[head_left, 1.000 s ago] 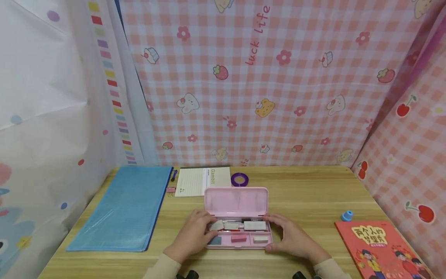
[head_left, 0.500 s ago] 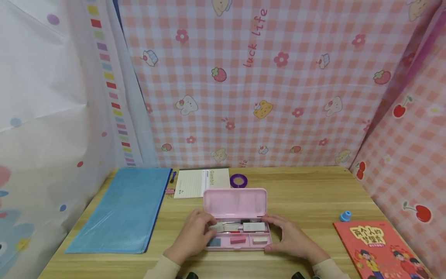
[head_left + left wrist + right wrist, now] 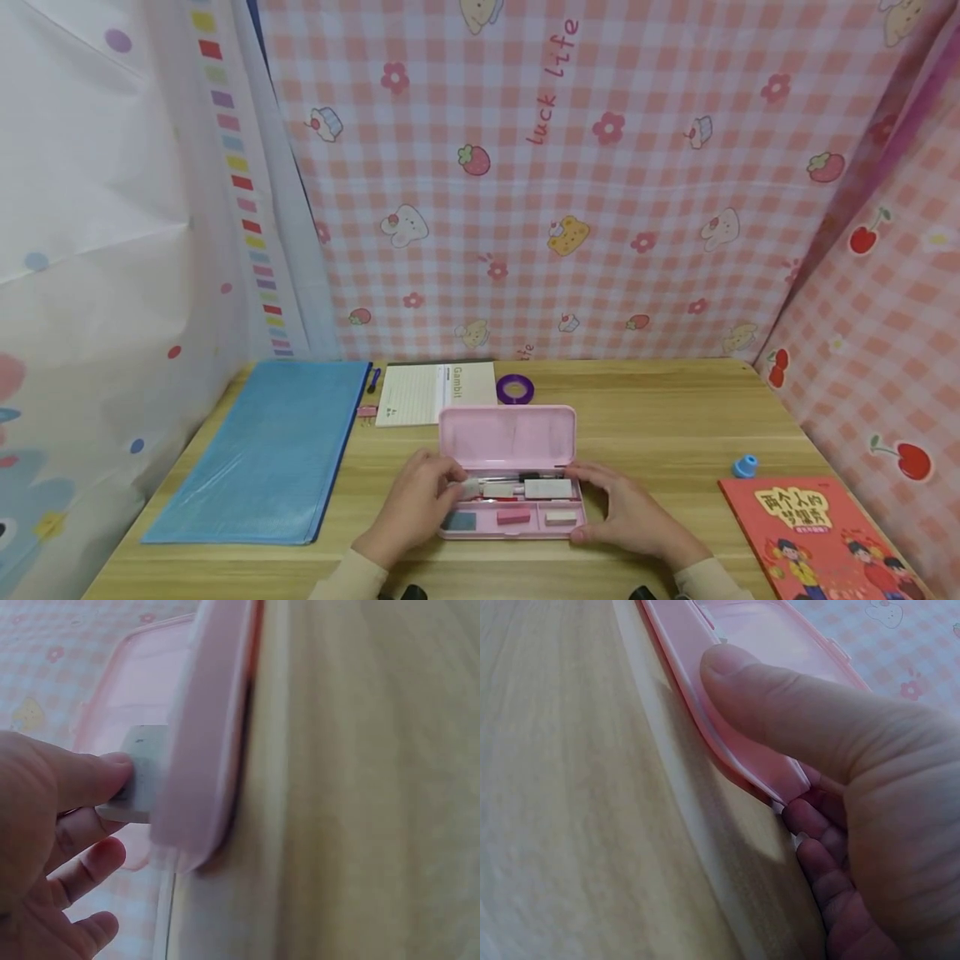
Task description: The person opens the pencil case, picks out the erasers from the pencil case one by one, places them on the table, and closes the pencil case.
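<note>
Down at six o'clock on the pale wooden tabletop (image 3: 675,417) sits an open pink plastic pencil case (image 3: 512,467), its lid standing up at the far side. The left hand (image 3: 411,507) reaches in from the case's nine o'clock side, thumb and fingers (image 3: 101,772) pinching a small grey-white rectangular eraser (image 3: 144,772) just inside the case's left end. The right hand (image 3: 630,512) steadies the case from its three o'clock side, the thumb (image 3: 780,705) laid over the pink rim and the fingers curled against the near corner, so it grips the case itself.

Inside the tray lie a grey block, a pink block and a pale block in the front compartments, with pens and another pale block in the long compartment behind them (the small details are too fine to make out).

At nine o'clock from the case lies a flat blue mesh zip pouch (image 3: 262,450). Toward eleven o'clock rests a cream lined notepad (image 3: 431,392), and at twelve o'clock a purple ring of tape (image 3: 515,388). Out at three o'clock stands a small blue sharpener-like piece (image 3: 745,465), with a red illustrated book (image 3: 817,533) at four o'clock.
</note>
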{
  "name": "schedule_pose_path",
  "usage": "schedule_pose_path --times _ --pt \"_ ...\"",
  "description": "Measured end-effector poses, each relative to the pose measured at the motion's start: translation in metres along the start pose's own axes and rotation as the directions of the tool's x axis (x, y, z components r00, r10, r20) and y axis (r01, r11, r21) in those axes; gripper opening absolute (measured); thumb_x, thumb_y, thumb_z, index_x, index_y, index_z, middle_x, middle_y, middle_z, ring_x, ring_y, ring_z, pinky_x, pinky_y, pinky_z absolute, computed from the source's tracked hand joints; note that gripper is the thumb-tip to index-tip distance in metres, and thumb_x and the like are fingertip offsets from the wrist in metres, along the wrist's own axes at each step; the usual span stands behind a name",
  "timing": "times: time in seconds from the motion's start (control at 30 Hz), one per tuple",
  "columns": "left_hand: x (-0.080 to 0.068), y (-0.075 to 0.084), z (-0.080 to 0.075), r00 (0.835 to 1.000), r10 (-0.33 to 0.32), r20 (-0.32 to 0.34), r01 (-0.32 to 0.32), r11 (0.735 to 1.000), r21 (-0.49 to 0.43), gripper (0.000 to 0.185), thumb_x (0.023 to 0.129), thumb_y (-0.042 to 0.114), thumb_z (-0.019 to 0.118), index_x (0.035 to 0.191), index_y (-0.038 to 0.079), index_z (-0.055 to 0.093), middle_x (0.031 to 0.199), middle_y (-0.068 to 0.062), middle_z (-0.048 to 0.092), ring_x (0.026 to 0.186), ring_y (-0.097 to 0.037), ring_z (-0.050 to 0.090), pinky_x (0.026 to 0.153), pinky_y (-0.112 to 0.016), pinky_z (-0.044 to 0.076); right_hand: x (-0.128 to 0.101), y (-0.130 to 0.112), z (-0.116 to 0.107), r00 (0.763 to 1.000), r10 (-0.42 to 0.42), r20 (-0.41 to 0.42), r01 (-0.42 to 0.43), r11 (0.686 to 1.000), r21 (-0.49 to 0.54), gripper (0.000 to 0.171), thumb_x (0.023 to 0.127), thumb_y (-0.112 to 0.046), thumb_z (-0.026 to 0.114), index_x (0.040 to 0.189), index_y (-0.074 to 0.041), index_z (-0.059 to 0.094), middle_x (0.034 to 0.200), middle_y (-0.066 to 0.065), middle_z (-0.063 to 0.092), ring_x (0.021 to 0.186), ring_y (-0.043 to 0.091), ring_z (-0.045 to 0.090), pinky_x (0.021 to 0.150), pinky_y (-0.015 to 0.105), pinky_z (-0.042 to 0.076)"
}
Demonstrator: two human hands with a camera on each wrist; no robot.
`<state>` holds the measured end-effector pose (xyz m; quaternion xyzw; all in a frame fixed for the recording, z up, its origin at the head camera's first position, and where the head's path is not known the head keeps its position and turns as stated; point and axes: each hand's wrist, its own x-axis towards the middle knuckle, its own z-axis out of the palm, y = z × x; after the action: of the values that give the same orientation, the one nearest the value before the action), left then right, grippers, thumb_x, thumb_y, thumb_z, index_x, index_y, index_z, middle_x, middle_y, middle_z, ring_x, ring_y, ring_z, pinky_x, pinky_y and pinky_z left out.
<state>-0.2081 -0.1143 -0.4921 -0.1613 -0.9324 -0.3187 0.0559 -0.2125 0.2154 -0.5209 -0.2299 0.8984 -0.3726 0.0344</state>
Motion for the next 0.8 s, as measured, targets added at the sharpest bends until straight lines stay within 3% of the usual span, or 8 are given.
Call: schedule_pose_path --times 0.2,0.37,0.47,0.63,0.8 --pt "0.000 0.001 -0.011 0.999 -0.042 -0.028 0.039 0.996 -0.081 0.006 0.088 0.017 0.069 0.093 0.021 0.069 0.093 0.007 0.056 0.083 -0.009 0.051 0.068 -0.024 0.048 0.000 0.000 0.000 1.000 -0.011 -0.004 0.011 1.000 -0.011 0.086 0.061 -0.057 0.084 0.135 -0.022 0.056 0.140 0.004 0.050 0.130 0.031 0.042 0.104 0.056 0.033" --pt "0.002 -0.006 -0.025 0.992 -0.108 -0.058 0.094 0.973 -0.209 0.010 0.089 0.012 0.067 0.091 0.021 0.068 0.089 0.009 0.063 0.082 -0.009 0.057 0.073 -0.027 0.051 0.000 -0.001 -0.003 1.000 0.002 0.015 -0.002 1.000 0.010 0.086 0.062 -0.055 0.084 0.136 -0.022 0.055 0.141 0.004 0.049 0.131 0.030 0.041 0.105 0.055 0.032" --pt "0.002 -0.015 -0.033 0.986 -0.136 -0.095 0.111 0.965 -0.237 0.008 0.088 0.010 0.069 0.089 0.018 0.069 0.082 0.009 0.064 0.075 -0.009 0.057 0.069 -0.026 0.050 0.000 0.000 -0.005 1.000 0.014 0.027 -0.015 1.000 0.022 0.087 0.062 -0.054 0.084 0.137 -0.021 0.054 0.142 0.005 0.049 0.132 0.030 0.041 0.105 0.056 0.031" --pt "0.001 -0.038 -0.046 0.971 -0.160 -0.177 0.125 0.973 -0.196 0.003 0.088 0.012 0.071 0.089 0.013 0.069 0.077 0.008 0.063 0.069 -0.009 0.055 0.064 -0.025 0.048 -0.001 0.001 -0.007 0.999 0.023 0.036 -0.024 0.999 0.022 0.087 0.062 -0.055 0.084 0.137 -0.023 0.054 0.142 0.004 0.048 0.132 0.030 0.040 0.106 0.055 0.031" --pt "0.000 -0.063 -0.052 0.959 -0.203 -0.197 0.161 0.964 -0.210 0.004 0.088 0.013 0.070 0.092 0.012 0.069 0.078 0.004 0.064 0.067 -0.012 0.053 0.060 -0.025 0.045 -0.001 0.003 -0.007 1.000 -0.001 0.026 0.000 1.000 0.016 0.086 0.062 -0.055 0.084 0.136 -0.022 0.054 0.141 0.004 0.049 0.131 0.029 0.041 0.105 0.055 0.032"
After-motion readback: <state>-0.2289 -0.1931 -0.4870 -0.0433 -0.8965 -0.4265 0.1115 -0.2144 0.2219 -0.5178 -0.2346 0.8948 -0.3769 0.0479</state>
